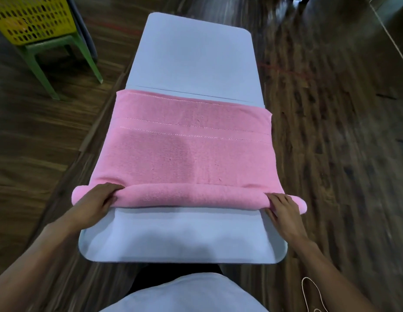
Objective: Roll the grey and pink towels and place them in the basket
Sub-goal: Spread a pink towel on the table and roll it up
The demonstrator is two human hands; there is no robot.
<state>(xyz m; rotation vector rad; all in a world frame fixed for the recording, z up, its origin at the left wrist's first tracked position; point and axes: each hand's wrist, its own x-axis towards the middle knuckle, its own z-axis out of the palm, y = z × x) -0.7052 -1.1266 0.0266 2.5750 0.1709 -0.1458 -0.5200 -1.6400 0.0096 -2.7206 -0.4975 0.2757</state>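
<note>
**Pink towel partly rolled, roll may go crooked**

The main risk from here is an uneven roll. If one hand pushes faster than the other, the roll will probably turn into a cone shape and one end will become loose. The soft pink terry towel [187, 140] is also wider than the long white table [196, 52], so both ends of the roll hang over the left and right edges without support and they could sag or open. A loose roll may come apart on the way to the yellow perforated plastic basket [32, 18], which stands far left on a green plastic stool [58, 52], well apart from the table.

The towel lies flat across the middle of the table, with stitched lines near its far edge. Its near edge is already turned into a thick, smooth roll. The left hand [99, 200] and the right hand [280, 207] both have curled fingers that grip the roll near its ends. No grey towel is visible.
</note>
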